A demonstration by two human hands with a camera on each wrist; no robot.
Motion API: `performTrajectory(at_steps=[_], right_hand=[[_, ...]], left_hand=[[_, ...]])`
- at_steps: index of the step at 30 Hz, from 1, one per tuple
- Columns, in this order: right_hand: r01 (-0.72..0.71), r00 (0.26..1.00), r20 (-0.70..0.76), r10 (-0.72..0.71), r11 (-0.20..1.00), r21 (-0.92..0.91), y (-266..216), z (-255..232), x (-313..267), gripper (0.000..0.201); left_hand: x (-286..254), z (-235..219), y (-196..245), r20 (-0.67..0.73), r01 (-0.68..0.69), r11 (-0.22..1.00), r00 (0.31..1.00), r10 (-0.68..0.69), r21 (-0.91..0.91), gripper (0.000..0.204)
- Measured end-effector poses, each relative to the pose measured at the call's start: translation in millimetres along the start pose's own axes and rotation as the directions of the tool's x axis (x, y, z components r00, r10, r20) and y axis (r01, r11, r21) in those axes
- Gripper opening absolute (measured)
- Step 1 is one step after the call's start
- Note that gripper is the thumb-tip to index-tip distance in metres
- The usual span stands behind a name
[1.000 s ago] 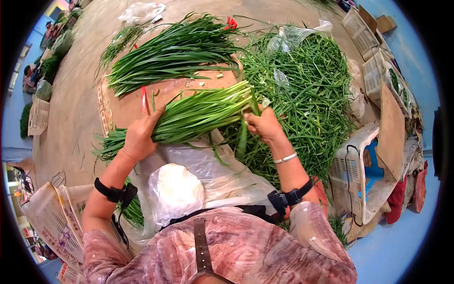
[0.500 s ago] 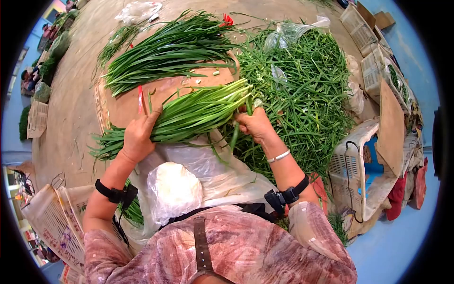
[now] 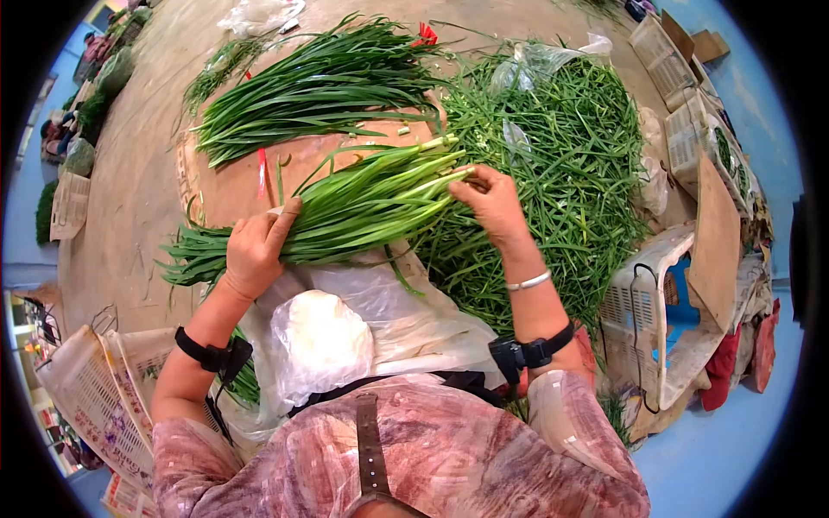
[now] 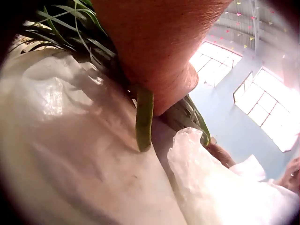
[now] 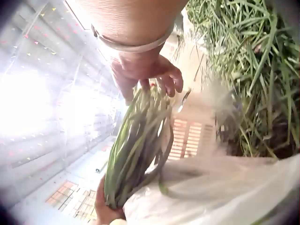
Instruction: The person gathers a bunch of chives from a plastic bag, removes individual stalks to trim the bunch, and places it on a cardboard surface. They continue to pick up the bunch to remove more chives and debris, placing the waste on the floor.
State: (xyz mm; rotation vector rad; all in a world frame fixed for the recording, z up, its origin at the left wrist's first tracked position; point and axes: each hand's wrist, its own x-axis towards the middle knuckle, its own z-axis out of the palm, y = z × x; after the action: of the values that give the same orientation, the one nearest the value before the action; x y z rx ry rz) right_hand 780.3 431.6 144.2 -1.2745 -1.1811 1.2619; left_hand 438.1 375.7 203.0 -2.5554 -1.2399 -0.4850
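A bunch of green garlic chives [image 3: 363,211] lies across the front of the body, its pale stem ends to the right and dark leaf tips to the left. My left hand [image 3: 255,250] grips it round the leafy part, thumb along the top. At the other end, my right hand [image 3: 494,207] pinches at a pale stem between thumb and forefinger. The right wrist view shows its fingers [image 5: 169,82] curled over the stem ends. Beyond, a larger bunch of darker chives [image 3: 319,95] rests on a brown board [image 3: 229,186].
A wide heap of loose chive leaves [image 3: 553,173] spreads at the right. Clear plastic sheeting [image 3: 414,319] covers the lap, with a white plastic-wrapped bundle [image 3: 324,341] on it. A white crate [image 3: 639,319] stands at the right, another crate [image 3: 95,406] at the lower left.
My right hand has let go of the green leaf pieces it held below the stems and moved up to the stem ends. The left hand keeps its grip, nearly still.
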Motion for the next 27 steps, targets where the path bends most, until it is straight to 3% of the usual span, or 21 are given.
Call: performTrajectory(at_steps=[1, 2, 7, 8, 9, 11, 14, 17, 19, 21, 23, 25, 27], right_hand=[[-0.027, 0.998, 0.057, 0.022, 0.995, 0.092, -3, 9, -1, 0.023], [-0.064, 0.998, 0.007, 0.064, 0.981, 0.184, -9, 16, -4, 0.019], [-0.006, 0.998, -0.069, 0.014, 0.994, 0.109, -8, 12, -21, 0.018], [0.233, 0.964, -0.110, -0.243, 0.968, -0.089, -6, 9, -22, 0.017], [0.444, 0.868, -0.097, -0.488, 0.848, -0.288, -6, 7, -23, 0.017], [0.432, 0.883, -0.107, -0.458, 0.879, -0.200, -7, 2, -28, 0.016], [0.260, 0.961, -0.077, -0.266, 0.962, -0.076, -7, -13, -33, 0.008], [0.167, 0.976, -0.131, -0.173, 0.985, -0.051, -15, -34, -31, 0.009], [0.160, 0.972, -0.148, -0.184, 0.973, -0.163, -7, -53, -27, 0.012], [-0.010, 0.992, -0.126, 0.031, 0.987, 0.163, -4, -61, -27, 0.012], [-0.047, 0.987, -0.138, 0.076, 0.978, 0.202, -4, -67, -24, 0.012], [-0.096, 0.915, -0.377, 0.147, 0.984, 0.150, -3, -84, -16, 0.014], [-0.080, 0.791, -0.611, 0.016, 0.994, -0.078, 31, -124, 4, 0.017]], left_hand=[[-1, -1, 0, 0.022, 0.005, 1.000, 1.000, -0.005, 0.001, 0.067], [-1, -2, 0, 0.043, 0.011, 1.000, 0.999, -0.011, 0.000, 0.067], [-1, -5, 6, 0.026, 0.067, 0.996, 0.997, -0.066, -0.057, 0.071], [0, -5, 6, 0.023, 0.072, 0.994, 0.997, -0.071, -0.084, 0.072], [1, -5, 5, 0.020, 0.072, 0.994, 0.997, -0.070, -0.086, 0.072], [2, -6, 3, 0.105, 0.109, 0.983, 0.990, -0.094, -0.145, 0.076], [4, -7, 1, 0.123, 0.063, 0.985, 0.991, -0.043, -0.163, 0.078], [-1, -5, 2, 0.105, 0.044, 0.992, 0.994, -0.031, -0.123, 0.079], [-2, -5, 2, 0.104, 0.050, 0.995, 0.994, -0.040, -0.092, 0.078], [-3, -5, 4, 0.105, 0.050, 0.996, 0.994, -0.043, -0.068, 0.078], [-3, -4, 4, 0.110, 0.062, 0.996, 0.992, -0.054, -0.071, 0.076], [-2, -4, 4, 0.092, 0.042, 0.997, 0.995, -0.035, -0.072, 0.074], [-3, -6, 4, 0.073, 0.023, 0.997, 0.997, -0.018, -0.069, 0.073]])
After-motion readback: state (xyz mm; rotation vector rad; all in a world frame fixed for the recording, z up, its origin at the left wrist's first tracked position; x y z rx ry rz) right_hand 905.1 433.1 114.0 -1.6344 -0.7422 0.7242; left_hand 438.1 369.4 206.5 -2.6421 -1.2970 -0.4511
